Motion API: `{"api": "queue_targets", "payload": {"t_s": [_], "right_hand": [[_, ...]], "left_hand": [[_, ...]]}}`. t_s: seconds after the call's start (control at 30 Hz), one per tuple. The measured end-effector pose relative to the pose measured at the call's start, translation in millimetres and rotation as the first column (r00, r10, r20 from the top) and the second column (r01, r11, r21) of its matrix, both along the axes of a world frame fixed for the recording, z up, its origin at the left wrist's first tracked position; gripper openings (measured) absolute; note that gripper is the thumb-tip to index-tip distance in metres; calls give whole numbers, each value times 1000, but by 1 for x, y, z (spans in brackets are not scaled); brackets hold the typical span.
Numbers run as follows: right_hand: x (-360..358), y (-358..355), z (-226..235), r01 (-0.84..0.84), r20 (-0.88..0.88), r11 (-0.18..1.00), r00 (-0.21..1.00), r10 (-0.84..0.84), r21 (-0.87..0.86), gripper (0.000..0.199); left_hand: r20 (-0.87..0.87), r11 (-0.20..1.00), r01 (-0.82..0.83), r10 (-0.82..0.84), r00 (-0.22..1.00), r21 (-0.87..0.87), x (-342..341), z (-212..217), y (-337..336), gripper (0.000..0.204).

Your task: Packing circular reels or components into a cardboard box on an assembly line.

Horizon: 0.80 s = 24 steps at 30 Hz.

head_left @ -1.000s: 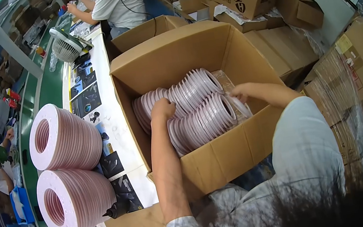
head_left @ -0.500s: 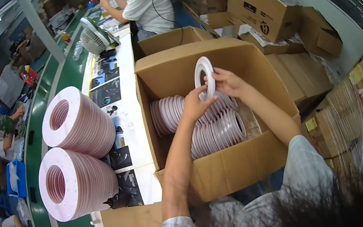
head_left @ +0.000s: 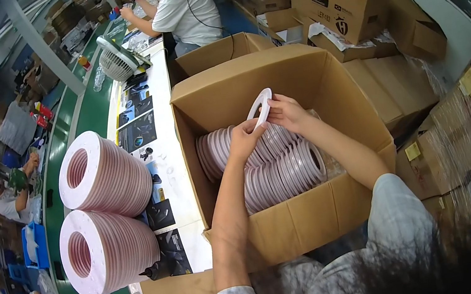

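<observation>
A flat white ring (head_left: 265,101) is tilted between my two hands above an open cardboard box (head_left: 304,216). My left hand (head_left: 245,139) pinches its lower edge, and my right hand (head_left: 289,113) grips its right side; some of the fingers are hidden. Below them, rows of similar pale rings (head_left: 281,172) stand on edge inside the box, packed close together. Left of the box, two big stacks of wider, pinkish-white rings rest on the bench: a far stack (head_left: 124,176) and a near stack (head_left: 124,248).
A white worktop (head_left: 171,158) with dark printed sheets runs beside a green conveyor (head_left: 63,224). A small fan (head_left: 118,60) stands farther along. Another person (head_left: 186,11) sits at the far end. Cartons (head_left: 343,8) are piled to the right, some in plastic wrap (head_left: 467,137).
The ring has tipped from nearly upright to a flatter slant and come slightly lower. Both hands have shifted a little with it. The whole view has moved slightly.
</observation>
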State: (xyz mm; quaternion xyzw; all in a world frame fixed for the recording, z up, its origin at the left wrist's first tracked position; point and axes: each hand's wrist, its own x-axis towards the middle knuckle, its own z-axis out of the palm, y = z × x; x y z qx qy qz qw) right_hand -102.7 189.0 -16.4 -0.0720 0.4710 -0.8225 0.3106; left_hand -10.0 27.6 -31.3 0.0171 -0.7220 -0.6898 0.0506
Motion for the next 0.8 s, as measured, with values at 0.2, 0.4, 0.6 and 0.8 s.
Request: {"api": "queue_targets", "payload": {"t_s": [0.2,0.4,0.6,0.8], "right_hand": [[1,-6,-10,189,-58,957,982,-181,222,35],[-6,-11,3,386,26,889,914,-404,247,30],[-33,30,24,652,-649,742,633,-422,154,22],[8,0,-7,457,-861,740,137,490,494,18]], "left_hand": [[46,960,-162,156,987,229,-8,-11,-13,37],[185,742,-360,311,932,565,0,-27,-56,44],[103,830,-545,556,825,-118,10,16,-31,60],[-59,725,-579,604,794,-372,-8,-14,-46,68]]}}
